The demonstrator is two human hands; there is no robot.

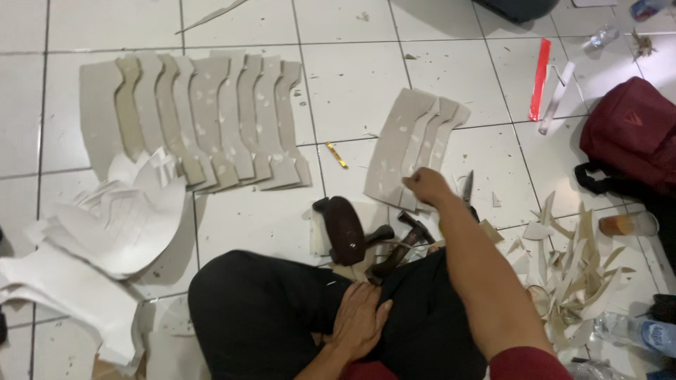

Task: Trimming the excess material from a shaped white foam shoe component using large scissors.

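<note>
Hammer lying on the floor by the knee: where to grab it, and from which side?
Probably the brown handle of the hammer, near its lower end. It lies tilted, head up toward the cut grey pieces, handle running down toward the black trouser leg. Come from above, from the person's side: the right hand is nearest, and the forearm partly crosses over it.

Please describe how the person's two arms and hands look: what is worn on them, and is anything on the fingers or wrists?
Both hands, the left hand and the right hand, are bare: no gloves, and no rings or watch that I can see. The right forearm is uncovered up to a dark red sleeve near the elbow. The left forearm also looks bare.
</note>
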